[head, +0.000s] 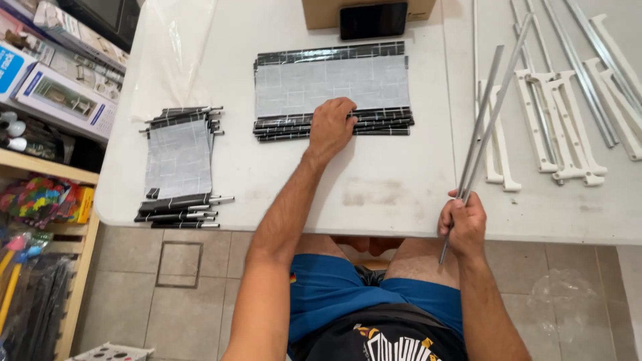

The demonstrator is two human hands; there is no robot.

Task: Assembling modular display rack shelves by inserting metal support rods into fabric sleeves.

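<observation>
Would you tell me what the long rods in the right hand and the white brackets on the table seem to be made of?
The rods in the right hand look like metal, probably aluminium or steel: thin, straight, grey with a dull sheen. The white brackets look like moulded plastic: matte, uniformly white, with rounded moulded ends. The sheets under the left hand seem to be grey fabric or film, which I cannot settle.
</observation>
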